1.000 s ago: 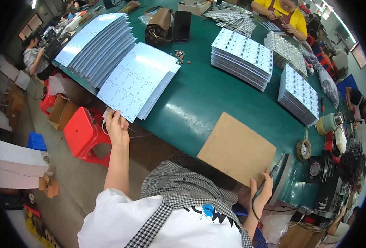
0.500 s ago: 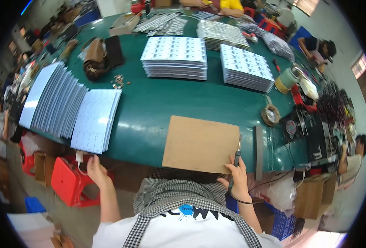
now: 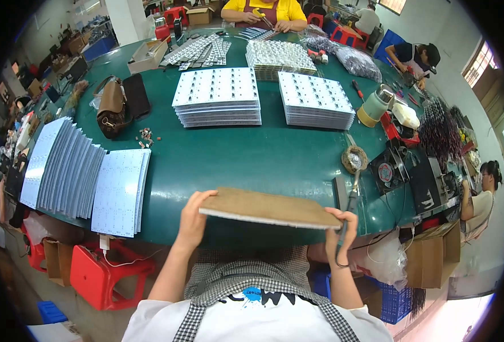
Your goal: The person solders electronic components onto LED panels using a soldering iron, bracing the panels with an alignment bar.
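Both my hands hold up a brown cardboard sheet (image 3: 272, 206) over the table's near edge, tilted so it looks narrow. A thin white edge shows along its near side; what lies under it is hidden. My left hand (image 3: 191, 221) is closed on its left end. At the right end my right hand (image 3: 346, 229) grips the sheet together with a soldering iron (image 3: 351, 206). The iron points away from me, its tip near a round tin (image 3: 354, 159) with a brown rim, and its cable hangs by my wrist.
On the green table (image 3: 206, 162) stand a stack of white circuit panels (image 3: 218, 94) and another stack (image 3: 316, 100). Leaning panels (image 3: 64, 171) fill the left side, beside upright panels (image 3: 118, 194). A fan (image 3: 386, 171) is at right. Across the table sits a person in yellow (image 3: 263, 14).
My left hand has moved from beside the left panels to the cardboard. The sheet, flat on the table before, is now lifted and tilted. My right hand has taken its right end, iron still held.
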`<state>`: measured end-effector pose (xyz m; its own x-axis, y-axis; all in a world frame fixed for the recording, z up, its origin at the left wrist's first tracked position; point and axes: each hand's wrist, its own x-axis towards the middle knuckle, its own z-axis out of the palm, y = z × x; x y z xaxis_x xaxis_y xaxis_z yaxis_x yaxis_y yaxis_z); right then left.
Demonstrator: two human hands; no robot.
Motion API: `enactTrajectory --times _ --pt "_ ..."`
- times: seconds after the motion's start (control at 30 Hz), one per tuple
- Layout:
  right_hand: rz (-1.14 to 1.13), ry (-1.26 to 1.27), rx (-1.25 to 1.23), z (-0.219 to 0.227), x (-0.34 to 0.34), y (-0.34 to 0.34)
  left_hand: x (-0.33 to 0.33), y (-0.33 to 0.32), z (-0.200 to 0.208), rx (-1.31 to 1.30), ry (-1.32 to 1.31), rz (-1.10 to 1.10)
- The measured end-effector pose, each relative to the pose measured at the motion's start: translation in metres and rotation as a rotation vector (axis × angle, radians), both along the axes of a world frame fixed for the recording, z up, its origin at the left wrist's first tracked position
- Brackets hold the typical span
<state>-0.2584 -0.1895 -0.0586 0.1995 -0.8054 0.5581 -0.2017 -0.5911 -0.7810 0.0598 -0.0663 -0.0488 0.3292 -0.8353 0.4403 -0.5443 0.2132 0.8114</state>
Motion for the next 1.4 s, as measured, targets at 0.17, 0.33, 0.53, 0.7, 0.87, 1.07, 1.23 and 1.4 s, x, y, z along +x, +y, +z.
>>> enactTrajectory --times 0.17,0.33,0.53,0.7,0.87,1.07,1.23,1.4 --pt "-0.213 -0.187 -0.114 0.024 0.004 -0.019 -0.012 -0.022 0.045 -0.198 -0.034 0.216" --pt "-0.38 -0.247 -0.422 0.218 0.077 -0.08 0.027 -0.101 0.183 -0.634 0.113 0.272" --pt "-0.493 -0.077 -1.022 0.317 0.159 -0.208 0.123 -0.168 0.34 -0.594 -0.054 0.069" --pt "-0.198 0.033 -0.355 0.196 0.271 -0.265 0.234 -0.232 0.194 0.112 -0.316 0.373" --pt "-0.062 0.186 -0.053 0.095 0.325 -0.251 0.28 -0.226 0.065 0.246 -0.105 0.379" --pt "-0.058 0.306 -0.112 0.072 0.319 -0.27 0.263 -0.247 0.042 0.421 -0.226 0.439" --pt "-0.037 0.405 -0.045 0.07 0.323 -0.27 0.269 -0.247 0.042 0.447 -0.262 0.491" --pt "-0.053 0.396 -0.042 0.065 0.32 -0.276 0.255 -0.248 0.044 0.463 -0.217 0.505"
